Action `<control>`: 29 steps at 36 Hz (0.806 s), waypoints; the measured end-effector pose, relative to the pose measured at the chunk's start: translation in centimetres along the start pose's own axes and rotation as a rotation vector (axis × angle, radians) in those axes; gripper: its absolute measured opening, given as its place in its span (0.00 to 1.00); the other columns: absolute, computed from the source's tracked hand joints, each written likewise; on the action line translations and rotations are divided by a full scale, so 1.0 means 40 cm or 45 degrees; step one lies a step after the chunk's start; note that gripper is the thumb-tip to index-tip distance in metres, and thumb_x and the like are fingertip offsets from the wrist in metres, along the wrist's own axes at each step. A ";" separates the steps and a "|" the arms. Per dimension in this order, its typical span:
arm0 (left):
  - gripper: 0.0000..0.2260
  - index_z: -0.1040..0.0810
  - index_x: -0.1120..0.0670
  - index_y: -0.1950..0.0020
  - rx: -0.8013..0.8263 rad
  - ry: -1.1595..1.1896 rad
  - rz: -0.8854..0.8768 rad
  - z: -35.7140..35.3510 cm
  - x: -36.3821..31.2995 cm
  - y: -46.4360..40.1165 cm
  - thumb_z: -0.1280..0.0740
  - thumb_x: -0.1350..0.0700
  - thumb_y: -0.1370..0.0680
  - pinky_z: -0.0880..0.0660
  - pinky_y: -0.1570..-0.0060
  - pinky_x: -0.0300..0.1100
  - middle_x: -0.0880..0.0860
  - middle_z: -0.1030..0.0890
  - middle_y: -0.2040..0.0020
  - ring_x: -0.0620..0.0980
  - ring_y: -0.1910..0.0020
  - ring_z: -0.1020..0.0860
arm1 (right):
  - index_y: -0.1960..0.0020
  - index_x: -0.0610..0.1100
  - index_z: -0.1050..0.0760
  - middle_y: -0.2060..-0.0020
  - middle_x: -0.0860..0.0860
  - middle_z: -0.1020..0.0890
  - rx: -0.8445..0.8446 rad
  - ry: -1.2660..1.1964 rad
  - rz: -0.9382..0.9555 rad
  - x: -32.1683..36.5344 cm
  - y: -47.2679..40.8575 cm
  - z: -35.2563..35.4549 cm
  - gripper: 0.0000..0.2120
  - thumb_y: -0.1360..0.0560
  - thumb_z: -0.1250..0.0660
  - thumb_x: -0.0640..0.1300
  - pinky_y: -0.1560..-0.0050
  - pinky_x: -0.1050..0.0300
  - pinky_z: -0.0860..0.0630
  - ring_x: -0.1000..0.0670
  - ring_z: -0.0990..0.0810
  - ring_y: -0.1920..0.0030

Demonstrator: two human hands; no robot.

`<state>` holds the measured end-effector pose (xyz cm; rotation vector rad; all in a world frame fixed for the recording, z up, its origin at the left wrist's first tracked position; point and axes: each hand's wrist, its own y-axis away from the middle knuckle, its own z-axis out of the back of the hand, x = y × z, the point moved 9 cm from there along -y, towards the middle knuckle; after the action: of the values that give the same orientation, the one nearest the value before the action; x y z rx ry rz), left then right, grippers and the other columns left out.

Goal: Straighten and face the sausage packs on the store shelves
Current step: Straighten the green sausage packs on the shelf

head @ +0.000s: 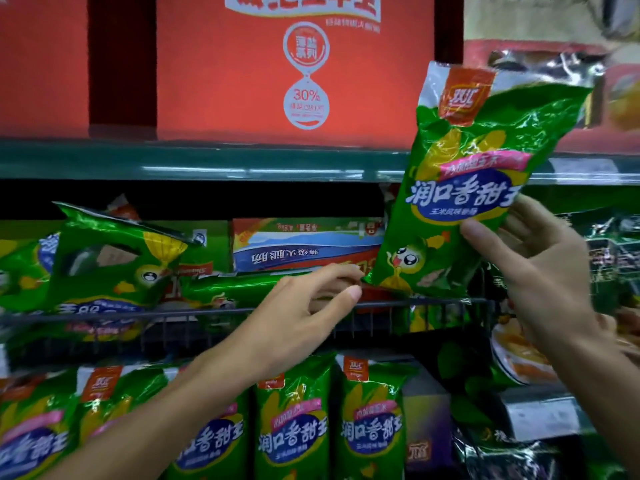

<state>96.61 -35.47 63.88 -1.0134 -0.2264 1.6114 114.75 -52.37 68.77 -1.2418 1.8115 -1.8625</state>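
- My right hand [540, 268] grips the green corn-sausage pack [460, 188] by its lower right side, thumb on the front and fingers curled behind. The pack stands upright with its label facing me, raised above the right end of the wire shelf rail [415, 304], its bottom corner just over the rail.
- My left hand [304, 306] reaches over the rail near its middle, fingers loosely curled. The fingertips are at the pack's lower left corner and just above a flat-lying green pack [239, 287]. I cannot tell whether they pinch anything.
- As I judge it, the step is to seat the held pack upright behind the rail. I would keep the logo on top and lower it straight, so the bottom seam drops inside the rail rather than catching on it.
- The left hand should first clear the landing spot by nudging the flat-lying pack aside, then steady the bottom corner.
- The film looks slippery and crinkly, so a firm side grip beats squeezing the front.
- The tipped pack [104, 258] toward the left end of the shelf lies upside down and is not yet faced. The row below [294, 427] already stands upright.
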 end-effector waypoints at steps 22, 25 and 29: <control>0.15 0.23 0.39 0.37 -0.240 0.142 -0.017 0.114 0.038 -0.072 0.40 0.37 0.19 0.31 0.45 0.22 0.29 0.19 0.43 0.29 0.40 0.23 | 0.35 0.48 0.25 0.42 0.54 0.15 0.261 0.026 -0.161 -0.130 -0.036 -0.194 0.23 0.29 0.25 0.46 0.38 0.57 0.21 0.53 0.17 0.40; 0.16 0.23 0.36 0.39 -0.256 0.095 0.013 0.115 0.065 -0.074 0.33 0.35 0.25 0.26 0.40 0.34 0.32 0.18 0.42 0.33 0.40 0.21 | 0.36 0.47 0.25 0.44 0.56 0.14 0.369 0.052 -0.237 -0.169 -0.030 -0.208 0.25 0.31 0.24 0.46 0.38 0.59 0.22 0.53 0.17 0.40; 0.13 0.26 0.31 0.45 -0.252 -0.092 0.038 0.111 0.079 -0.071 0.28 0.37 0.28 0.29 0.43 0.27 0.25 0.21 0.48 0.27 0.44 0.23 | 0.28 0.42 0.29 0.37 0.52 0.17 0.579 0.204 -0.349 -0.203 -0.013 -0.212 0.37 0.34 0.23 0.52 0.33 0.54 0.23 0.53 0.20 0.35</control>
<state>95.60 -30.20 66.83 -1.1135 -0.4284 1.6787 113.78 -40.75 67.35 -1.2387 1.2182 -2.4092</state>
